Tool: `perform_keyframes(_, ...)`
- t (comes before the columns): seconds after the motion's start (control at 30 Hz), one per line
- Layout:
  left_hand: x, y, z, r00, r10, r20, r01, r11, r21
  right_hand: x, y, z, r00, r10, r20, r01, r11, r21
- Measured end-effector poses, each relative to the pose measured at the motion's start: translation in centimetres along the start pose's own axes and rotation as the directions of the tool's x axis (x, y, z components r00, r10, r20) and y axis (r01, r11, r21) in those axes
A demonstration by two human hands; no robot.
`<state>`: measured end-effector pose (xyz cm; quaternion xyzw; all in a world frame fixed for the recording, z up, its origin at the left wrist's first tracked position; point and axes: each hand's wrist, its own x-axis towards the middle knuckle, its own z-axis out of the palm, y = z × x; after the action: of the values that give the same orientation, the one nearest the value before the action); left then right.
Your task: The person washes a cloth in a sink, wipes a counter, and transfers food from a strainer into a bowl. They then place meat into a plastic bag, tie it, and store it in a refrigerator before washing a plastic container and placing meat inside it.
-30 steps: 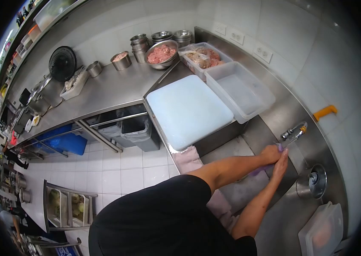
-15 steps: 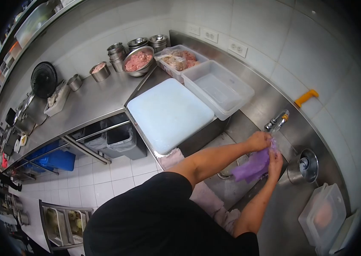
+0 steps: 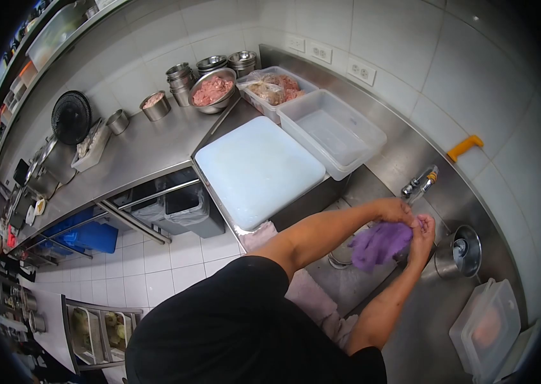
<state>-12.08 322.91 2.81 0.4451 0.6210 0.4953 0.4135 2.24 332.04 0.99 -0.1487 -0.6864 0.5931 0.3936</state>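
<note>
A crumpled, thin purple cloth (image 3: 382, 243) hangs from both hands over the steel sink (image 3: 353, 281). My left hand (image 3: 395, 210) pinches its upper edge, fingers closed. Just to the right, my right hand (image 3: 422, 232) is also closed on the cloth's top corner, fingertips close to those of the left. Right behind the hands, the faucet (image 3: 419, 182) sticks out from the sink's back wall. Partly covered by the cloth and the left forearm, a round metal rim shows in the sink.
A white cutting board (image 3: 261, 173) lies left of the sink, beside a clear plastic tub (image 3: 331, 131). Behind it are a tub of bagged meat (image 3: 277, 89) and a steel bowl of meat (image 3: 213, 89). A metal pot (image 3: 456, 253) and a lidded container (image 3: 485, 329) stand right.
Both hands have shifted slightly right with the purple cloth, which has swung and bunched differently. The whole view has moved slightly.
</note>
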Motion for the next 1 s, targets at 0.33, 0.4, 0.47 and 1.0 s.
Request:
perform_keyframes(0.33, 0.0, 0.3, -0.1, 0.981, 0.194, -0.025, -0.134, 0.759, 0.637, 1.3, 0.4, 2.3, 0.995, -0.063, -0.079, 0.044, 0.974, -0.221)
perform_keyframes(0.4, 1.0, 0.3, 0.2, 0.956, 0.262, -0.133, -0.159, 0.842, 0.515, 0.6, -0.7, 4.2, 0.980, -0.048, -0.193, 0.031, 0.995, -0.092)
perform_keyframes(0.47, 1.5, 0.2, -0.1, 0.932, 0.298, -0.204, -0.189, 0.884, 0.427, 0.0, 0.6, 4.3, 0.980, 0.008, -0.201, -0.027, 0.996, -0.091)
perform_keyframes(1.0, 2.2, -5.6, 4.6, 0.946, -0.009, -0.323, 0.106, 0.953, 0.284, -3.2, -1.5, 8.1, 0.885, -0.462, -0.053, 0.325, 0.696, -0.641)
